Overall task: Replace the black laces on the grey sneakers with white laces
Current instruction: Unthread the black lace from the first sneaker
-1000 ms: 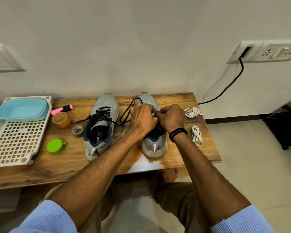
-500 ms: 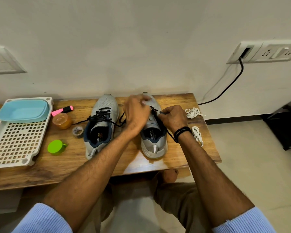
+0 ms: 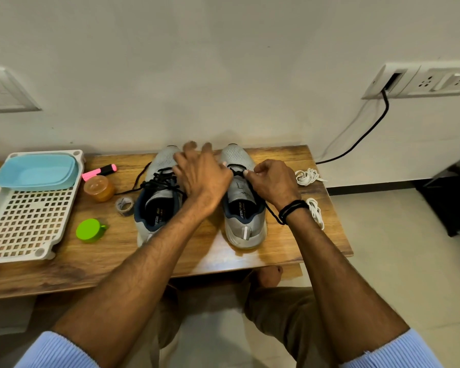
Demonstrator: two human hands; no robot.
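Two grey sneakers stand side by side on the wooden table (image 3: 104, 251), toes to the wall. The left sneaker (image 3: 163, 159) keeps its black lace (image 3: 158, 181) threaded. On the right sneaker (image 3: 246, 235) most eyelets are bare; a black lace (image 3: 237, 168) still crosses near the toe and trails past my right wrist. My right hand (image 3: 272, 183) pinches that lace at the right eyelets. My left hand (image 3: 202, 173) is over the gap between the shoes, fingers spread, thumb and forefinger at the same lace. Two white laces (image 3: 307, 176) (image 3: 315, 211) lie bundled right of the shoes.
A white perforated tray (image 3: 24, 216) with a blue container (image 3: 35, 171) sits at the left. Near it are a pink highlighter (image 3: 98, 172), an orange jar (image 3: 98, 187), a tape roll (image 3: 124, 205) and a green lid (image 3: 89, 231). A black cable (image 3: 369, 131) runs from the wall socket.
My left hand rose from the right sneaker's tongue and moved left toward the toes, drawing the black lace out. More eyelets now show bare. My right hand stayed at the right eyelets.
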